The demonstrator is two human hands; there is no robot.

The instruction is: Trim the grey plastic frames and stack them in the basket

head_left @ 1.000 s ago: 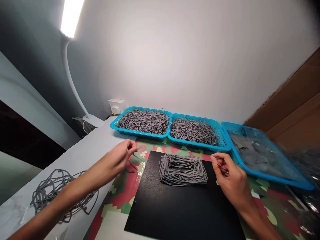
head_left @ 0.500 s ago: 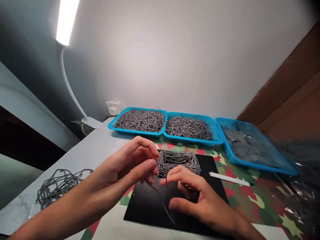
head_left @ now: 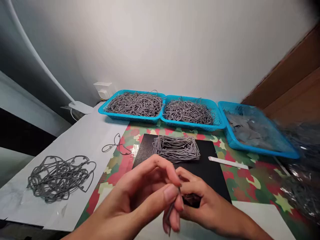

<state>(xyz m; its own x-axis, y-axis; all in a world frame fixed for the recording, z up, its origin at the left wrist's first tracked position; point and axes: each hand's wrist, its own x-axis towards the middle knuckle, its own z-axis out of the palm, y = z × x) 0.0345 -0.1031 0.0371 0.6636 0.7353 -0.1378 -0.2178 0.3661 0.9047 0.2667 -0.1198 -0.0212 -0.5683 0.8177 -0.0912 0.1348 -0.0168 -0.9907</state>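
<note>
Close to the camera, my left hand (head_left: 152, 196) is closed in a pinch, thumb against index finger, on a thin grey rubber gasket (head_left: 171, 209). Part of its strand hangs below the thumb; the rest is hidden by the fingers. My right hand (head_left: 202, 195) meets the left one, its fingers curled in. Its fingertips are covered by the left fingers, so what they hold does not show. Just beyond both hands, a neat rectangular stack of grey gaskets (head_left: 160, 155) lies on a black board (head_left: 212, 166).
Two blue baskets (head_left: 130, 116) (head_left: 195, 126) full of tangled gaskets stand along the wall. At right is a blue tray (head_left: 232, 141) with clear plastic. A white strip (head_left: 227, 162) lies beside the board. Leftward are a loose gasket pile (head_left: 60, 178) and a single twisted gasket (head_left: 116, 145).
Both hands have come closer to the camera and together, the left one moving right. The view has shifted, uncovering more of the left pile, the single gasket and the stack.
</note>
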